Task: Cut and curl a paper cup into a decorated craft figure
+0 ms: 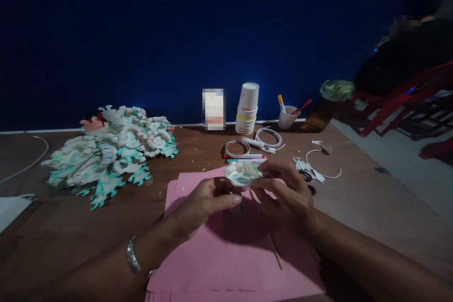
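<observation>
Over a stack of pink paper (212, 264), a small white paper cut-out (242, 173) with green markings is held up between both hands. My left hand (210, 200) is closed on its near left side, thumb stretched along below it. The curled fingers of my right hand (286, 191) grip its right edge. A thin wooden stick (276, 251) slants across the pink paper below my right hand; its upper end is hidden by the fingers. Left of the hands lies a heap of similar white and green cut-outs (120, 151), a few with red parts.
Behind the hands are a tape roll (237, 149), a red marker (247, 156), a coiled white cable (269, 138) and stacked paper cups (247, 108). A cup of pens (288, 118) and a large jar (327, 104) stand right. Paper scraps (307, 167) lie nearer. Someone sits at far right.
</observation>
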`<state>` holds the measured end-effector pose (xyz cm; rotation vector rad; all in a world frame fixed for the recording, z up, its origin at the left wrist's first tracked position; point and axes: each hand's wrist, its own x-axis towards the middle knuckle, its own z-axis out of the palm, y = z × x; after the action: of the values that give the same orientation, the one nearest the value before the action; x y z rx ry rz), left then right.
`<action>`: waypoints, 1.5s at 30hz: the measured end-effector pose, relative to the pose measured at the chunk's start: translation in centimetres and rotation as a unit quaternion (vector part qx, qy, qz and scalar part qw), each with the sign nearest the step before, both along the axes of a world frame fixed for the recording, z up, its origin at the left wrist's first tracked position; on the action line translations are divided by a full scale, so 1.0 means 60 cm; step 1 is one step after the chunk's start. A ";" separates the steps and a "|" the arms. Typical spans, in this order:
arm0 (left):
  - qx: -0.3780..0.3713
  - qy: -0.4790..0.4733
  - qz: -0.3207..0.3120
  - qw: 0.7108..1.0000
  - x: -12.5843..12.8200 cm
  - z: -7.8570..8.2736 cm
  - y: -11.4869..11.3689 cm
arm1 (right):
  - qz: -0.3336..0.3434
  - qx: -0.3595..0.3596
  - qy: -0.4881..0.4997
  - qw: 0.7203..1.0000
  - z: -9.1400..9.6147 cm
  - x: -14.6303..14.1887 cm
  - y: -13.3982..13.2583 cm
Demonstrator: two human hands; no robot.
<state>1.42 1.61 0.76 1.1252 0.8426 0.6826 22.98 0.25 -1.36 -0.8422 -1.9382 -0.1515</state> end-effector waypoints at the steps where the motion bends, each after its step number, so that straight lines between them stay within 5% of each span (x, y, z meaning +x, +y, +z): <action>1: -0.015 -0.023 -0.009 1.000 0.001 -0.001 -0.001 | 0.000 0.012 -0.017 1.000 -0.002 0.003 0.001; 7: -0.025 -0.088 0.045 0.995 0.002 -0.006 0.001 | 0.030 0.024 -0.038 0.999 -0.003 0.002 0.000; 11: -0.022 -0.077 0.091 0.993 0.001 -0.011 0.006 | 0.079 -0.124 0.107 0.983 0.002 -0.005 0.000; 13: -0.021 -0.076 0.100 0.992 0.001 -0.011 0.007 | 0.131 -0.258 0.217 0.932 0.005 -0.008 0.005; 17: 0.010 -0.051 0.088 0.995 0.001 -0.009 0.009 | 0.258 -0.479 0.345 0.765 0.004 -0.016 0.013; 20: 0.020 -0.007 0.064 0.998 0.002 -0.008 0.009 | 0.273 -0.522 0.380 0.713 0.002 -0.027 0.011; 24: 0.026 0.019 0.051 0.998 0.004 -0.007 0.006 | 0.215 -0.524 0.426 0.706 -0.002 -0.036 0.007; 30: 0.036 0.072 0.018 0.997 0.008 -0.015 0.007 | 0.147 -0.568 0.490 0.645 0.005 -0.038 0.008; 34: 0.035 0.063 0.039 0.997 0.015 -0.016 0.007 | 0.151 -0.567 0.507 0.631 0.013 -0.042 0.006; 45: 0.048 0.073 0.058 0.995 0.017 -0.018 0.005 | 0.150 -0.546 0.489 0.663 0.004 -0.038 0.010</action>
<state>2.43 1.93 -0.34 1.2307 1.0140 0.7492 20.71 0.82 -1.11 -0.9715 -0.8961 1.5191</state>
